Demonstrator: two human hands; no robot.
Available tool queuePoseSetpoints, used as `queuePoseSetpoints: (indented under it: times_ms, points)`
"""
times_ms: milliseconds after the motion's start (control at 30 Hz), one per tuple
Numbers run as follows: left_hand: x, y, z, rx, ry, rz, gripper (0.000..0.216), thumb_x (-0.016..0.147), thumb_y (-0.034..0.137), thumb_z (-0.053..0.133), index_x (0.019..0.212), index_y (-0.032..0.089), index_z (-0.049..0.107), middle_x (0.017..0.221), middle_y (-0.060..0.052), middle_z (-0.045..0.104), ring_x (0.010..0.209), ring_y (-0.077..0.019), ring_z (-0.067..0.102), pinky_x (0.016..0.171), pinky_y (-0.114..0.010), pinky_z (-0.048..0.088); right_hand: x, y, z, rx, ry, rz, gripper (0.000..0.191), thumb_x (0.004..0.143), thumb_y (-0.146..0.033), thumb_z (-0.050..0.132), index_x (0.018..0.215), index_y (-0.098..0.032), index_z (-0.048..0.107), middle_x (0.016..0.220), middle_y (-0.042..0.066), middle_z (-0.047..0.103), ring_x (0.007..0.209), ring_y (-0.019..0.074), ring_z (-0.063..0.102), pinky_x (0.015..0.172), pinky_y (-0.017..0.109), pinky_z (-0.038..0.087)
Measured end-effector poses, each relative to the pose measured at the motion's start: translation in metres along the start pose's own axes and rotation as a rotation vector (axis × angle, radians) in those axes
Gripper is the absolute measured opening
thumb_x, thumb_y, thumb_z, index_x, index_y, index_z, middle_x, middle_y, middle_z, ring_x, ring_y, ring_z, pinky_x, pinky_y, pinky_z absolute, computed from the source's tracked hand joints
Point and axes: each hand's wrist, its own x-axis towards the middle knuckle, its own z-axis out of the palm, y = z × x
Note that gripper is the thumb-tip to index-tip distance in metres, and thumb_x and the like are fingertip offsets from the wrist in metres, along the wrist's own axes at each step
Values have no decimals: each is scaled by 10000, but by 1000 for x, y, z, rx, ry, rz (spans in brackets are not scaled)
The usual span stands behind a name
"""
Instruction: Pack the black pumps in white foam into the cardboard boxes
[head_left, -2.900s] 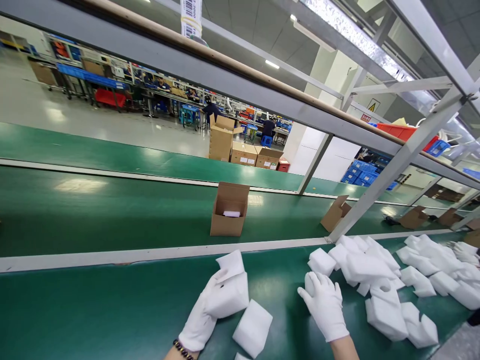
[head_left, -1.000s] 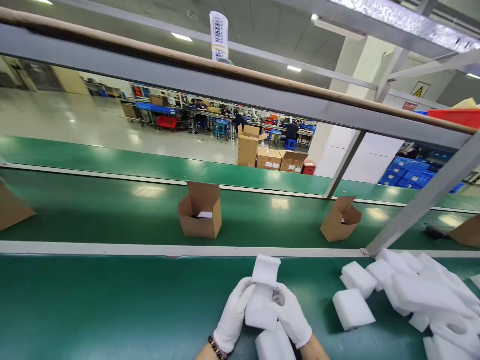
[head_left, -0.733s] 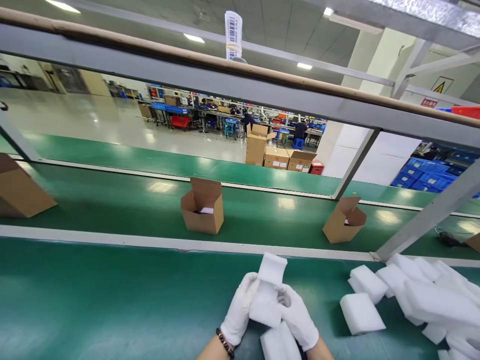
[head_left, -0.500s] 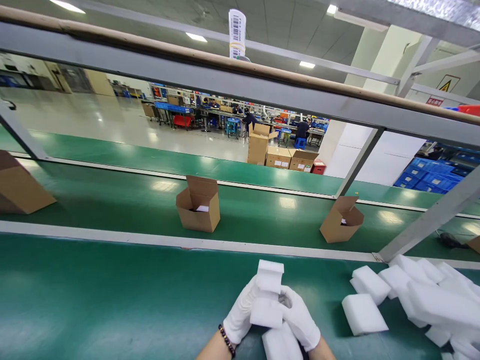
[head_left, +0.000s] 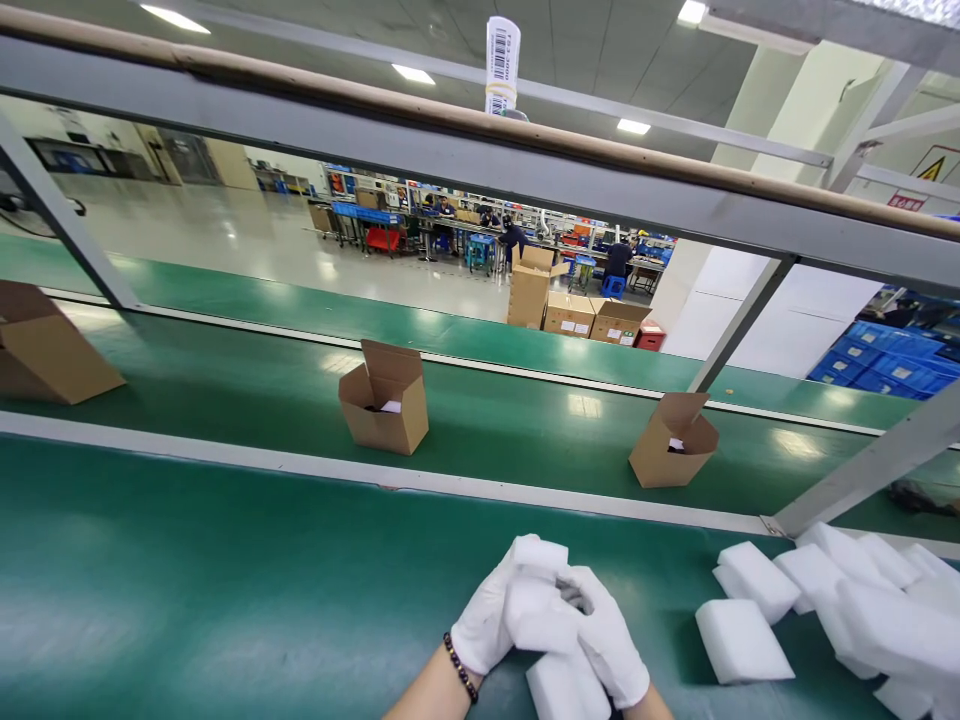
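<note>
My left hand (head_left: 486, 618), in a white glove with a beaded bracelet at the wrist, is closed around the left side of a white foam piece (head_left: 541, 618). My right hand (head_left: 609, 640), also gloved in white, grips the same foam from the right with bent fingers. The upper part of the foam (head_left: 541, 556) leans over the lower part; whether they are one folded piece or two I cannot tell. Just below the hands, another white foam block (head_left: 564, 688) rests near the green surface's front edge.
White foam blocks (head_left: 892, 620) lie heaped at the right on the green work surface (head_left: 225, 590). Beyond a pale rail, open cardboard boxes (head_left: 386, 405) (head_left: 673, 445) stand on a green belt (head_left: 517, 420). A metal frame (head_left: 862, 475) rises at right.
The upper foam part has come down closer to the lower part between my hands. On the belt, the cardboard boxes have shifted left relative to the frame posts. My view has turned slightly.
</note>
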Motion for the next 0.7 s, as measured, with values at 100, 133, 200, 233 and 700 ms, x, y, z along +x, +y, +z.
queuePoseSetpoints:
  times_ms: [100, 133, 200, 233, 700]
  points:
    - [-6, 6, 7, -120, -87, -112, 583, 844, 387, 711, 1368, 202, 537, 1103, -135, 754, 1038, -289, 710, 1030, -476, 476, 2, -4, 3, -87, 49, 22, 199, 819, -391, 682, 890, -206, 698, 889, 28, 576, 799, 198, 544, 732, 334, 424]
    - [-7, 8, 8, -138, -108, -114, 648, 847, 396, 706, 1425, 224, 470, 1125, -134, 751, 1061, -286, 707, 1047, -474, 465, 2, -5, 4, -122, 73, 27, 188, 813, -389, 686, 817, -202, 674, 841, 14, 541, 770, 189, 518, 706, 326, 408]
    - [-11, 10, 8, -153, -161, -104, 721, 830, 404, 720, 1457, 231, 408, 1166, -148, 739, 1117, -294, 691, 1077, -479, 442, 3, -6, 5, -180, 117, 32, 192, 790, -368, 692, 725, -200, 626, 801, -1, 493, 734, 177, 482, 671, 317, 385]
    - [-12, 10, 7, -153, -185, -97, 732, 808, 391, 740, 1443, 225, 414, 1179, -154, 733, 1139, -299, 682, 1084, -479, 436, 2, -6, 6, -210, 133, 35, 192, 779, -353, 690, 694, -200, 611, 788, -3, 478, 722, 175, 470, 660, 317, 378]
    - [-1, 29, -2, -153, 94, -5, 547, 765, 508, 797, 1203, 250, 595, 1059, -83, 730, 931, -283, 711, 790, -439, 560, -2, -27, -1, -9, 62, 167, 526, 798, -721, 630, 820, -200, 700, 774, 69, 682, 752, 238, 641, 755, 375, 510]
